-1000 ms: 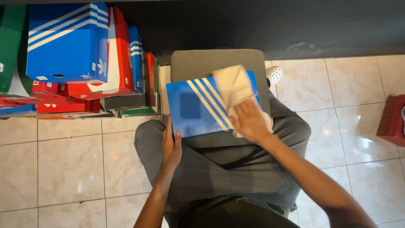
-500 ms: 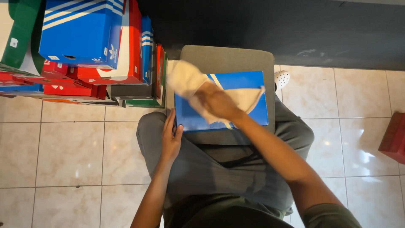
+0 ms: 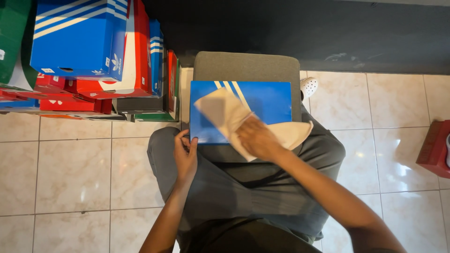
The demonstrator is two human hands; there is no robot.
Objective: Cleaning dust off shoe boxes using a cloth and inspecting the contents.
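1. Since the earlier frame, the right hand has slid the cloth back toward the box's near edge.
2. Its palm lies flat and spread, pressing the beige cloth onto the blue box.
3. That flat blue box with pale diagonal stripes rests on a grey stool, against the person's lap.
4. Curled loosely, the left hand steadies the box's near-left corner.
5. Blue, red and green shoeboxes stand stacked at the left; a red box sits far right.

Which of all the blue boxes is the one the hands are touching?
The flat blue box on the grey stool. The right hand presses a beige cloth on it; the others sit stacked at left.
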